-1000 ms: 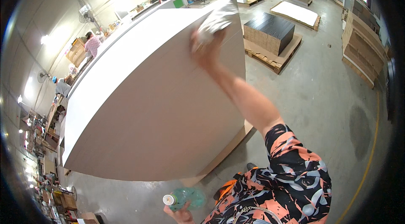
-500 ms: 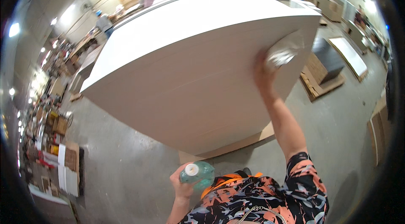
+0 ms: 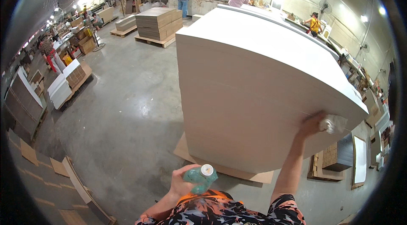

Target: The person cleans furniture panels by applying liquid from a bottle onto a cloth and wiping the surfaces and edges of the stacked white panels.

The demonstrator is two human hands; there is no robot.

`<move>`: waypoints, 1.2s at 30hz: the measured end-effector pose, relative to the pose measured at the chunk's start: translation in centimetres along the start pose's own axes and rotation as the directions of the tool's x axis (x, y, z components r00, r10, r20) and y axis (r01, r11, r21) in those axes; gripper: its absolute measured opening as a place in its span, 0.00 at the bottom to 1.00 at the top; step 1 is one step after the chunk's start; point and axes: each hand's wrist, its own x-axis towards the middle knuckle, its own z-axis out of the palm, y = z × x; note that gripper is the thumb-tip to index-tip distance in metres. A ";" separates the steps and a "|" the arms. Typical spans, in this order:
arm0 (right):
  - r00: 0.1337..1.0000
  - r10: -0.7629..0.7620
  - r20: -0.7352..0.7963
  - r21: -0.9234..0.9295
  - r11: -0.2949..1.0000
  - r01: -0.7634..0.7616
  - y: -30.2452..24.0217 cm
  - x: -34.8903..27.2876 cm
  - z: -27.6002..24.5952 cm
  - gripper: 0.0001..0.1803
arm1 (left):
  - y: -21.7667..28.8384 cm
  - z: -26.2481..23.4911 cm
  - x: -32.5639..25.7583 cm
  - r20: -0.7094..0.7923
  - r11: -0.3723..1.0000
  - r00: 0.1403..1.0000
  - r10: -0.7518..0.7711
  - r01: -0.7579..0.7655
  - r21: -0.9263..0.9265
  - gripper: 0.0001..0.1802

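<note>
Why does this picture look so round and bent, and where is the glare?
Head view: the fisheye lens bows the tall white sheet stack and leaves black corners; ceiling lamps flare along the top, with a soft sheen on the concrete floor; the right hand and its white cloth look slightly blurred.

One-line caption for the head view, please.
Right hand presses a white cloth against a tall white sheet stack; left hand holds a green bottle.

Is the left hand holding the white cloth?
No, the left hand holds a green bottle; the right hand presses the white cloth.
</note>
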 end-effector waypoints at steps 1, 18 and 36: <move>0.976 0.112 0.187 0.160 0.977 -0.143 1.1 -2.6 0.5 0.28 | -0.5 -0.2 -0.2 0.003 1.000 1.000 0.002 -0.002 -0.012 0.26; 0.835 -0.404 0.374 -0.035 0.893 0.448 -1.1 -8.6 -3.2 0.31 | 1.1 -2.2 -0.9 -0.133 0.997 0.989 -0.070 0.067 -0.026 0.28; -0.154 -0.546 0.823 0.405 0.376 0.833 -15.0 -30.7 14.2 0.19 | 0.8 -5.5 -3.3 -0.283 0.999 0.958 -0.052 0.046 -0.028 0.26</move>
